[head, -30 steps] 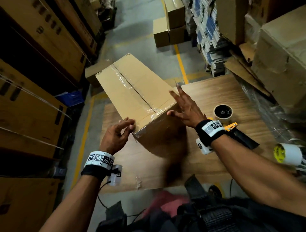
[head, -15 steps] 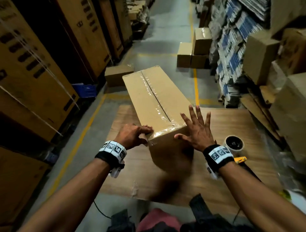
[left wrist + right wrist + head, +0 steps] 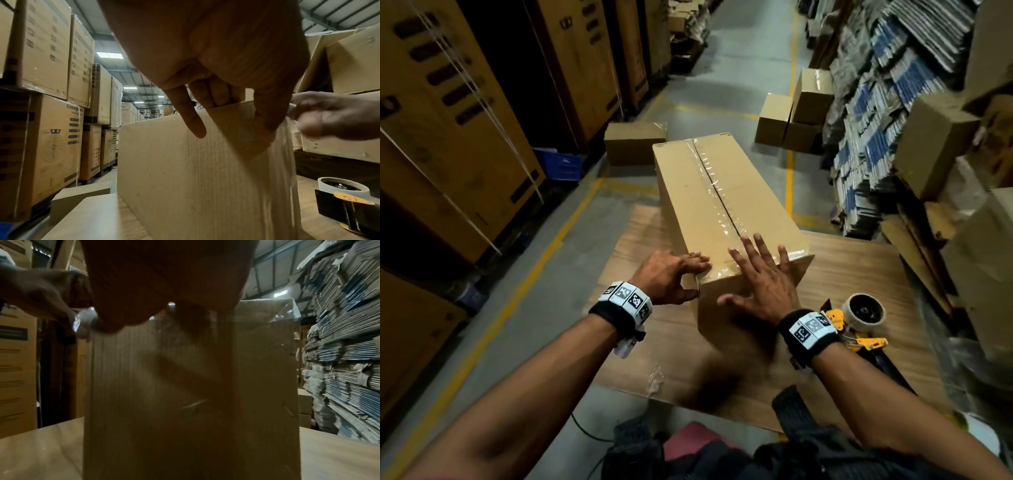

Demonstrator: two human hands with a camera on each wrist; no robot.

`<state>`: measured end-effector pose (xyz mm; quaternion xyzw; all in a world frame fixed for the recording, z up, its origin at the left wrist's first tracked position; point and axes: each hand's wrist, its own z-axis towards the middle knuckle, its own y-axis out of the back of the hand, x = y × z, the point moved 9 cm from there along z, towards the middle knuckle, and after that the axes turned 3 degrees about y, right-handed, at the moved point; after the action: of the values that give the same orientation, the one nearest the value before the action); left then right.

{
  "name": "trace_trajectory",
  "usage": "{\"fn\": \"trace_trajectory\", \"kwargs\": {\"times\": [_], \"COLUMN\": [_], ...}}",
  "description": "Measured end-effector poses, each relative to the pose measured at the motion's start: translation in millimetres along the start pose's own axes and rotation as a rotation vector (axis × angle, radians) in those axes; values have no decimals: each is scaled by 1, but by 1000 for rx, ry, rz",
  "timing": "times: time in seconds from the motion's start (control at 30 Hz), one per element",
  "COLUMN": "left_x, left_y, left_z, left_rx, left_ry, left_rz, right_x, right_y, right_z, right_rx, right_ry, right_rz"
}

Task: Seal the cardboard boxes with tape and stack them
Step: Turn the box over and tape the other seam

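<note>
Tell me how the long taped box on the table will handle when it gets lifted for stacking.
The cardboard box is long, so probably awkward one-handed. Its taped seam suggests the flaps should stay shut. Glossy tape at the near end may feel slick.

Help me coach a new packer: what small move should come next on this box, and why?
Probably slide the right hand down the near end of the box, pressing the clear tape flat. The top seam is already taped, and both hands sit at that edge.

Head view looks down — both wrist views close, sharing the box [image 3: 726, 219].
</note>
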<state>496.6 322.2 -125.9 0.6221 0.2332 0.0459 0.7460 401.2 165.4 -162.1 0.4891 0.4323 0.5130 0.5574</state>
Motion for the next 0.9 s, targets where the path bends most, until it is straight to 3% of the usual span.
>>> {"fn": "trace_trajectory", "kwargs": {"times": [0.17, 0.43, 0.57, 0.73, 0.9], "left_x": [3, 0, -8, -4, 1], "left_y": [0, -5, -6, -21, -23], "left_z": [1, -2, -15, -25, -26], "left_rx": [-47, -192, -304, -305, -311], "left_ry": [2, 88, 4, -62, -7], "left_rz": [-50, -102, -131, -136, -95], "right_x": [18, 12, 16, 16, 27], "right_y": [-4, -12, -9, -6, -3], "right_z": [6, 3, 3, 2, -1], "right_rx": [-42, -4, -37, -83, -59], "right_ry": [-87, 24, 6, 17, 6], "right_rz": [-8, -14, 27, 61, 69]}}
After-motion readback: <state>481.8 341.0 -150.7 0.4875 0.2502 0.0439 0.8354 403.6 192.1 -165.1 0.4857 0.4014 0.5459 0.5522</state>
